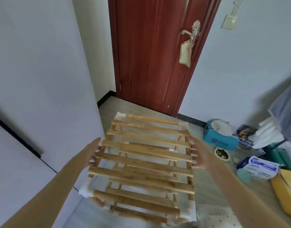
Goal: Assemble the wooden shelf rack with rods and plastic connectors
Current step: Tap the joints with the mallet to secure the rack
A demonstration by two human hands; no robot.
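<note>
A slatted wooden shelf panel [146, 163] lies across the top of the rack frame, seen from above. Under it show wooden rods [151, 119] joined by white plastic connectors [121, 115] at the corners, and a lower slatted tier. My left hand [93, 153] holds the panel's left edge, fingers curled under the slats. My right hand [199, 155] holds the right edge the same way, fingertips on the side rail. Both arms reach in from the bottom corners.
A red-brown door [154, 55] stands behind the rack, white walls on both sides. On the floor at right lie a blue bag [218, 139], printed packets [259, 167], a small dish [222, 153] and a yellow box [286, 191]. A white dotted sheet [215, 216] lies at bottom right.
</note>
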